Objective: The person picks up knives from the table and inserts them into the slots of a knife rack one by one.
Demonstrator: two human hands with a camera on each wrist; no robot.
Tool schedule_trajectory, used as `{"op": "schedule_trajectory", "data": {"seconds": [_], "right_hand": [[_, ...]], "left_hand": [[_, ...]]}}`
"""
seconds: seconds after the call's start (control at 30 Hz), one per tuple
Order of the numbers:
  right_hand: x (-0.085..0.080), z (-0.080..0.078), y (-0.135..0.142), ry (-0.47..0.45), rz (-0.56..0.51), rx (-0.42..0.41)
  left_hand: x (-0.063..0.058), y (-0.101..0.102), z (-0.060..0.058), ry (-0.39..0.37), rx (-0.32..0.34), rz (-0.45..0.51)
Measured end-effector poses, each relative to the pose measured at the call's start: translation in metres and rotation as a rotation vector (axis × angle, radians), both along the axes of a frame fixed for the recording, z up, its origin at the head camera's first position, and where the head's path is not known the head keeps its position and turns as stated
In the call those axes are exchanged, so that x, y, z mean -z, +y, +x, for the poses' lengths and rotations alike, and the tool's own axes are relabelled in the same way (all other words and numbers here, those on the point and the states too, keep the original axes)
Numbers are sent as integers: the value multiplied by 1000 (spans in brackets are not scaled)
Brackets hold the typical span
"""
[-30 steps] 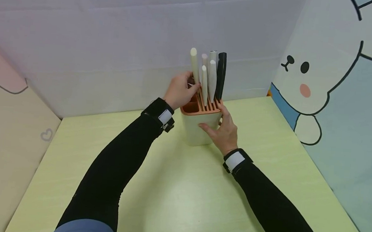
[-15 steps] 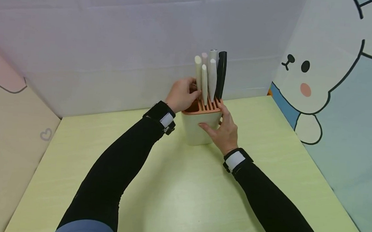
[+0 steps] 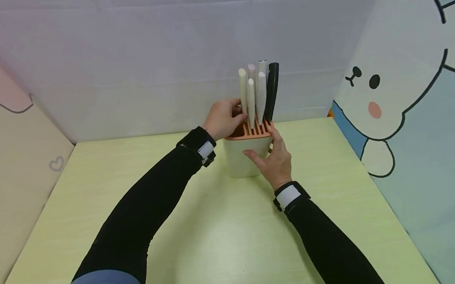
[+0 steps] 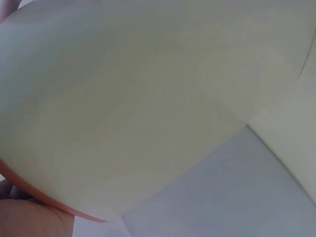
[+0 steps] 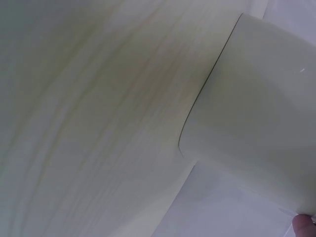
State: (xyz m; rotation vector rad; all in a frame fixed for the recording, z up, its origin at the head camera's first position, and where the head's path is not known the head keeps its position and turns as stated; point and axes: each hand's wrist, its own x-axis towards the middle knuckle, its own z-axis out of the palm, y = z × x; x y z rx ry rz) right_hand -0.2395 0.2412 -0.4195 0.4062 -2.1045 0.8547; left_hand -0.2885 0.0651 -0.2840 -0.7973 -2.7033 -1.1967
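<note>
A pale knife block (image 3: 240,158) with an orange slotted top stands upright on the table in the head view. My left hand (image 3: 222,118) is at the block's top left, its thumb and fingers pinching the low end of a cream-handled knife (image 3: 242,87) whose blade is hidden in the block. With thumb on the front and fingers at the right rim, my right hand (image 3: 277,163) holds the block. Several other knives stand in the slots, among them a black-handled knife (image 3: 271,89) and a shorter cream-handled one (image 3: 251,101). The right wrist view shows the block's smooth side (image 5: 256,108) and a fingertip (image 5: 303,226).
The light yellow-green table (image 3: 212,239) reaches back to a plain pale wall sheet (image 3: 137,63) close behind the block. Cartoon-printed sheets line both sides, with a white animal figure (image 3: 395,97) on the right one.
My left hand has lowered the cream-handled knife into the block, moving slightly down and right, and then nearly stopped. The right hand has kept its hold on the block.
</note>
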Motion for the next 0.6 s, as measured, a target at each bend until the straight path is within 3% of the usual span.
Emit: {"op": "schedule_trajectory", "data": {"seconds": [0.4,0.6], "right_hand": [[2,2,2,17,7,13],[3,2,1,16,-1,5]], "left_hand": [[7,3,2,21,-25,79],[8,3,3,35,-42,73]]}}
